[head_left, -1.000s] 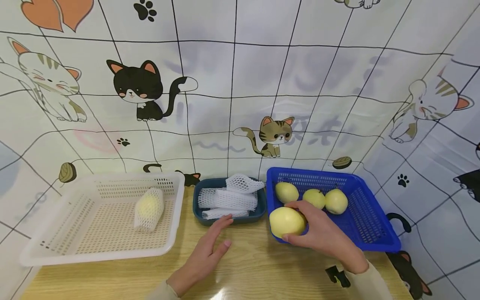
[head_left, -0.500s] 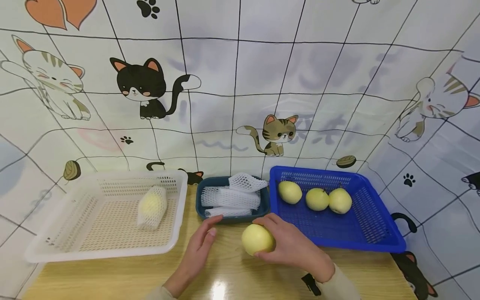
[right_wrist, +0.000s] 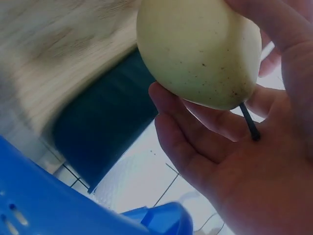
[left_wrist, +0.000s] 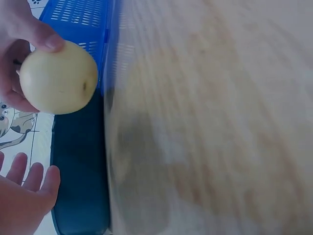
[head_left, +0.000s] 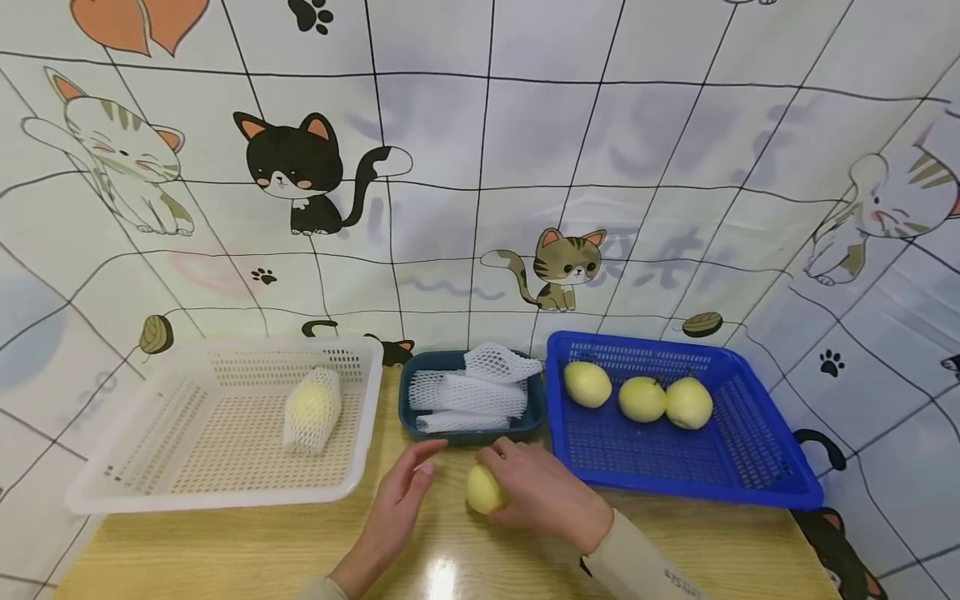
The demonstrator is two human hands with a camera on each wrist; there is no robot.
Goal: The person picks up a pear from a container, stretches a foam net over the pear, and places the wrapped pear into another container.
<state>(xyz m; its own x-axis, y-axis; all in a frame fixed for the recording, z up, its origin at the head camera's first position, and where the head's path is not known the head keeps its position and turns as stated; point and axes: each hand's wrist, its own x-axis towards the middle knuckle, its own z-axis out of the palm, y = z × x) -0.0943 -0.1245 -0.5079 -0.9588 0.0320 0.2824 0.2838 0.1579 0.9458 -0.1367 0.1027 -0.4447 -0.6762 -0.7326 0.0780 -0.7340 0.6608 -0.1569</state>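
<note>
My right hand (head_left: 546, 493) grips a round, pale yellow pear (head_left: 483, 489) in front of the small teal basket (head_left: 472, 438). In the right wrist view the dark stem (right_wrist: 250, 122) points toward the palm, and the fingers curl round the speckled skin. To the left, my left hand (head_left: 393, 504) is held with its fingers loosely extended and nothing in it, a short gap from the pear. White foam net sleeves (head_left: 476, 396) lie in the teal basket, just beyond both hands.
At the right, a blue basket (head_left: 675, 462) holds several pears (head_left: 642, 400). The white basket (head_left: 225, 497) at the left contains one pear in a foam net (head_left: 312, 408). All stand on a wooden table (head_left: 247, 550) against a cat-print cloth (head_left: 435, 125).
My right hand has carried the pear leftward from the blue basket to the table's middle, near the left hand. The left hand has drawn back slightly from the teal basket.
</note>
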